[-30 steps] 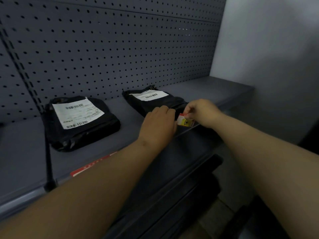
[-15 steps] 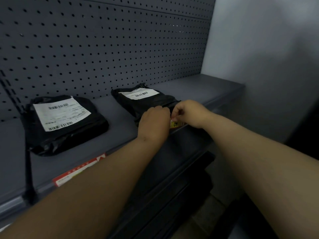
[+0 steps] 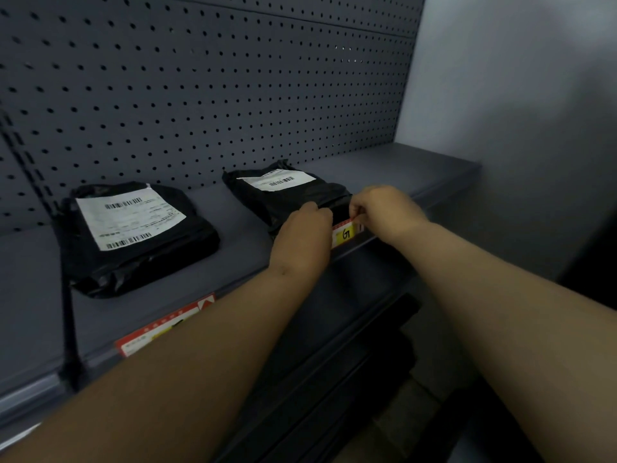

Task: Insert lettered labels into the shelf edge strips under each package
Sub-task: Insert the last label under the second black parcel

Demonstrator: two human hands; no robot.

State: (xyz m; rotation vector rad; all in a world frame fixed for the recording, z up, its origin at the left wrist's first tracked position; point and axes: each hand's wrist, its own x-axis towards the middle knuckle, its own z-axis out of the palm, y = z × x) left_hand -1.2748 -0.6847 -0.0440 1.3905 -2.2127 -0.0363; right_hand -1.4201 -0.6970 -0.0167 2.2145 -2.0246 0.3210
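Two black packages with white barcode labels lie on the grey shelf: the left package point(image 3: 133, 235) and the right package point(image 3: 287, 188). A yellow and red label point(image 3: 347, 233) marked with a black character sits at the shelf edge strip point(image 3: 370, 242) below the right package. My right hand point(image 3: 387, 212) pinches the label's upper right edge. My left hand point(image 3: 302, 238) rests curled over the label's left end, hiding its fingertips. Another red and yellow label point(image 3: 163, 325) sits in the strip below the left package, partly behind my left forearm.
A grey perforated back panel point(image 3: 200, 95) rises behind the shelf. A pale wall point(image 3: 517, 111) closes the right side. A black upright divider point(image 3: 68, 295) stands left of the left package. Lower dark shelves point(image 3: 334, 379) lie beneath.
The label has gone from being held above the shelf edge to sitting against the strip. Both hands have stayed at the edge below the right package, with the right hand now at the label's upper edge.
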